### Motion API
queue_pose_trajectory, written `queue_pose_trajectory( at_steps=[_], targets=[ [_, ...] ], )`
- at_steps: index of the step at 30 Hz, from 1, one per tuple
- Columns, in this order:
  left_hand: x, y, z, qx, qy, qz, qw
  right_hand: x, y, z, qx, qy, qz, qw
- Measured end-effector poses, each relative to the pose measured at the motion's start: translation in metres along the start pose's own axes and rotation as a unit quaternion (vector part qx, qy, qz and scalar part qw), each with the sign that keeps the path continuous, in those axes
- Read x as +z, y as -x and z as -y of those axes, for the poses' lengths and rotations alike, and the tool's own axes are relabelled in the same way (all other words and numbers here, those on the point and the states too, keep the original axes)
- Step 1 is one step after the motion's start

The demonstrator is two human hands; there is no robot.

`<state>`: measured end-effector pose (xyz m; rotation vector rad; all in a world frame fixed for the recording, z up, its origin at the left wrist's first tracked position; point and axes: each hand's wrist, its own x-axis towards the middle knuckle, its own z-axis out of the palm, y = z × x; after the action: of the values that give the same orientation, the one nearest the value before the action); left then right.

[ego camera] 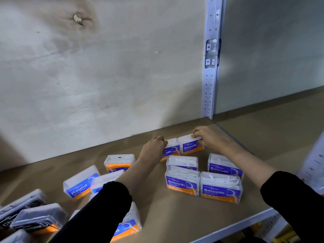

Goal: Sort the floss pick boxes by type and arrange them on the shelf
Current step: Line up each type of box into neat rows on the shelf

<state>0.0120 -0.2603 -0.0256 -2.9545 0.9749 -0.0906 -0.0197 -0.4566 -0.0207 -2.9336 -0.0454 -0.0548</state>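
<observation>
left hand (155, 147), right hand (209, 138) — gripping adjacent smooth boxes (190, 146)

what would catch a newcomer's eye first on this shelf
Two hands meet at the back of the brown shelf: the right hand grips the right Smooth box and the left hand holds the left Smooth box beside it. In front stand four more Smooth boxes in tidy rows, while Round boxes and dark-labelled boxes lie jumbled at the left.

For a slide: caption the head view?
Left hand and right hand hold two Smooth boxes side by side behind four others on the shelf.
</observation>
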Motion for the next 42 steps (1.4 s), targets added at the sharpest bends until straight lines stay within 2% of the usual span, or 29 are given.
queue_pose_trajectory(
  at_steps=[12, 18, 22, 26, 29, 35, 42],
  targets=[
    [0.001, 0.0, 0.0, -0.004, -0.001, 0.003, 1.0, -0.004, 0.003, 0.004, -0.005, 0.026, -0.003, 1.0],
    [-0.011, 0.003, 0.003, 0.009, 0.046, 0.0, 0.999, -0.019, 0.013, 0.009, -0.005, 0.002, -0.016, 1.0],
    [-0.031, 0.003, -0.002, 0.089, 0.084, 0.051, 0.991, -0.037, 0.026, 0.006, -0.001, -0.026, -0.02, 0.999],
    [-0.042, 0.006, -0.016, 0.141, 0.121, 0.108, 0.977, -0.05, 0.047, -0.001, 0.006, -0.045, 0.033, 0.998],
    [-0.043, 0.005, -0.026, 0.136, 0.141, 0.129, 0.972, -0.051, 0.063, -0.006, 0.033, -0.028, 0.085, 0.995],
    [-0.04, 0.0, -0.034, 0.113, 0.11, 0.201, 0.967, -0.042, 0.082, -0.011, 0.076, -0.025, 0.155, 0.985],
    [-0.043, 0.001, -0.034, 0.101, 0.09, 0.176, 0.975, -0.037, 0.08, -0.01, 0.094, -0.03, 0.122, 0.988]
  ],
)
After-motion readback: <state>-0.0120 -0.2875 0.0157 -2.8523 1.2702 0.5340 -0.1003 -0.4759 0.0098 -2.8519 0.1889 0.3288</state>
